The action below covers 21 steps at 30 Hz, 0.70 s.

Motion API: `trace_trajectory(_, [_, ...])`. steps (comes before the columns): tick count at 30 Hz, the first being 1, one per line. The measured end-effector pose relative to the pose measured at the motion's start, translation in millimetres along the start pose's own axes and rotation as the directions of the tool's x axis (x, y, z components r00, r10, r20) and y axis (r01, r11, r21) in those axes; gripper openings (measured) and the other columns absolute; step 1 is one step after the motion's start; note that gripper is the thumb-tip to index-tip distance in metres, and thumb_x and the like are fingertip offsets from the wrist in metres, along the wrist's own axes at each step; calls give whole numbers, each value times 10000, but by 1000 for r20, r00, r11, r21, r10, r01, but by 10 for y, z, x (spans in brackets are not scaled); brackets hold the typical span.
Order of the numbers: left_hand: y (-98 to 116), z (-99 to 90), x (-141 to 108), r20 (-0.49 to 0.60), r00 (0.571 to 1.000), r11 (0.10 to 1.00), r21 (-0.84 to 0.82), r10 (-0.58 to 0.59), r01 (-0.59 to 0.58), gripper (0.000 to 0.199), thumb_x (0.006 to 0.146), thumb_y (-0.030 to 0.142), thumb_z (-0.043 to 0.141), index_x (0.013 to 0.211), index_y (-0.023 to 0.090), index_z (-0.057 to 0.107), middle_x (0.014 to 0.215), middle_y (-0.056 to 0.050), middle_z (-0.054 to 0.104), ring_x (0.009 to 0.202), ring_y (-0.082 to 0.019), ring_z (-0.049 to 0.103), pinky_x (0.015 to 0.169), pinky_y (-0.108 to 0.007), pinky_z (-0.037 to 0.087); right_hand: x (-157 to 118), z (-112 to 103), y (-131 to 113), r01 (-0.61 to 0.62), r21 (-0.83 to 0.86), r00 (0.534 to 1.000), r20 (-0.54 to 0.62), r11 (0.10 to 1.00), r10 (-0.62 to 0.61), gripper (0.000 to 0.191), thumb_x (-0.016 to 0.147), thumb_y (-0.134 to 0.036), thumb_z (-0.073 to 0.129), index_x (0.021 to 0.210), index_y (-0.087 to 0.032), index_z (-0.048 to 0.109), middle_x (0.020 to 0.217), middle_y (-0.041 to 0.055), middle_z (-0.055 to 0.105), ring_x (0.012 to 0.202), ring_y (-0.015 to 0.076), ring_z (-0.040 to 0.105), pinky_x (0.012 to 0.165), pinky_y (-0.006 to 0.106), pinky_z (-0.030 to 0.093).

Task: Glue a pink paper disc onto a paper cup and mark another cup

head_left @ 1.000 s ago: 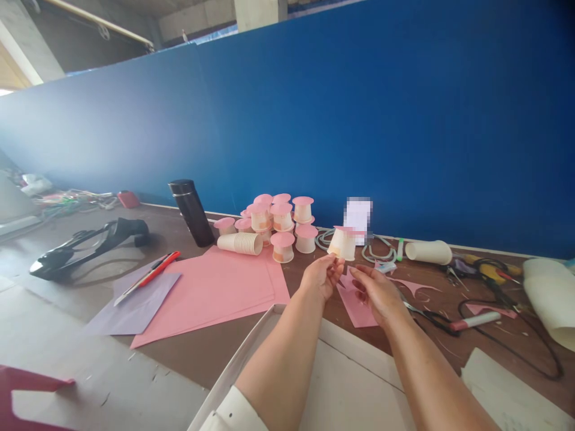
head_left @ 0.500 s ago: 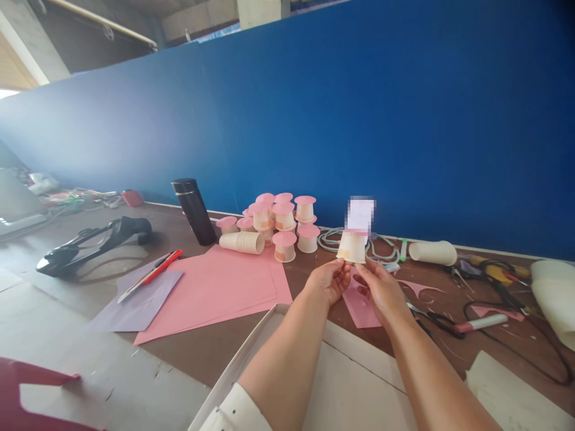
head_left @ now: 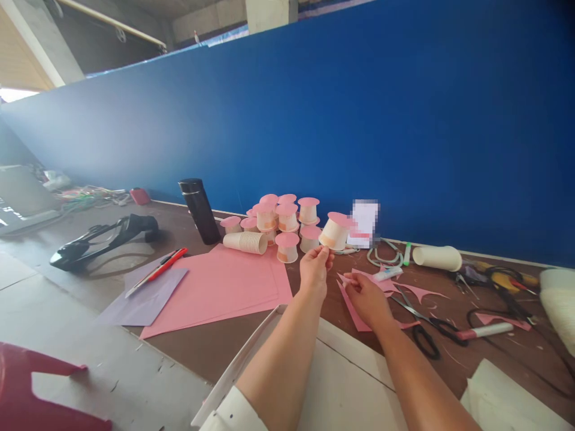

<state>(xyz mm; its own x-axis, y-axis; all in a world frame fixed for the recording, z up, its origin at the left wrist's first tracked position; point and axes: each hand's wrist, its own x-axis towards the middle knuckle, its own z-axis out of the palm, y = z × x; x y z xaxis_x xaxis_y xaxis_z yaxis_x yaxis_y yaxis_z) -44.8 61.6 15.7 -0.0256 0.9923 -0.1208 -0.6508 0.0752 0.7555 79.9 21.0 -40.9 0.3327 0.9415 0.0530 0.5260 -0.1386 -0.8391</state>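
Observation:
An upside-down white paper cup [head_left: 333,234] with a pink paper disc [head_left: 340,219] on its top is raised above the table, tilted a little. My left hand [head_left: 315,267] pinches it at its lower rim. My right hand [head_left: 366,297] is lower and to the right, apart from the cup, with bent fingers loosely spread over a pink paper piece [head_left: 354,311]; nothing shows in them. Left of the held cup stand several stacked cups with pink discs [head_left: 287,246]. A nested stack of plain cups [head_left: 245,242] lies on its side in front of them.
Pink sheets [head_left: 224,287], a purple sheet [head_left: 157,299] and a red utility knife [head_left: 157,272] lie left. A black bottle [head_left: 200,212] stands behind. Scissors [head_left: 420,314], a glue tube [head_left: 387,273], paper scraps and cables lie right. A white box lid [head_left: 341,383] is under my forearms.
My right hand has let go of the cup and moved down over the pink paper. The left hand has carried the cup up and left, towards the stacked cups.

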Motion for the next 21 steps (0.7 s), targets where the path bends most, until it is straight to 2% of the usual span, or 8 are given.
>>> trace_trajectory(4, [154, -124, 29, -22, 996, 996, 20, 85, -85, 183, 685, 265, 743, 763, 120, 663, 651, -2, 596, 556, -42, 500, 540, -174, 361, -14, 0, 4, 38, -71, 999, 28, 997, -36, 321, 774, -280, 520, 1058, -209, 652, 1067, 70, 691, 1013, 220, 627, 922, 348, 430])
trace_trajectory(8, [396, -302, 49, -88, 985, 989, 5, 147, -147, 189, 663, 246, 771, 756, 127, 659, 676, 1, 594, 600, -50, 528, 577, -176, 398, -19, -4, -3, 52, -106, 998, 35, 993, -49, 313, 793, -311, 497, 1047, -222, 655, 1108, 57, 686, 998, 202, 636, 884, 319, 445])
trace_trajectory(12, [546, -390, 93, -137, 981, 988, -48, 138, -146, 139, 694, 200, 747, 770, 126, 657, 730, -18, 628, 591, -34, 529, 556, -149, 401, -11, 10, 16, 56, -123, 998, 39, 991, -51, 307, 800, -338, 488, 1030, -231, 661, 1064, 46, 702, 958, 198, 647, 844, 310, 456])
trace_trajectory(15, [524, -307, 138, -139, 986, 995, -45, 87, -94, 77, 729, 158, 708, 777, 122, 660, 710, -17, 623, 576, -32, 539, 531, -134, 402, 2, 25, 39, 50, -129, 998, 39, 990, -45, 305, 797, -346, 491, 1024, -234, 662, 1036, 42, 709, 931, 199, 652, 820, 310, 460])
trace_trajectory(19, [368, -58, 242, -186, 982, 999, -40, -28, 21, 30, 767, 131, 665, 795, 121, 661, 677, -13, 616, 523, -29, 534, 478, -124, 396, 5, 34, 57, 48, -127, 998, 44, 991, -42, 311, 812, -359, 478, 1035, -229, 651, 1064, 44, 701, 947, 194, 649, 827, 307, 460])
trace_trajectory(21, [270, 56, 313, -203, 978, 998, -39, -48, 41, 38, 783, 141, 649, 807, 115, 663, 646, -10, 599, 503, -31, 530, 456, -122, 391, -2, 34, 58, 46, -128, 998, 49, 991, -40, 312, 822, -364, 468, 1039, -229, 647, 1069, 43, 698, 956, 192, 647, 830, 310, 460])
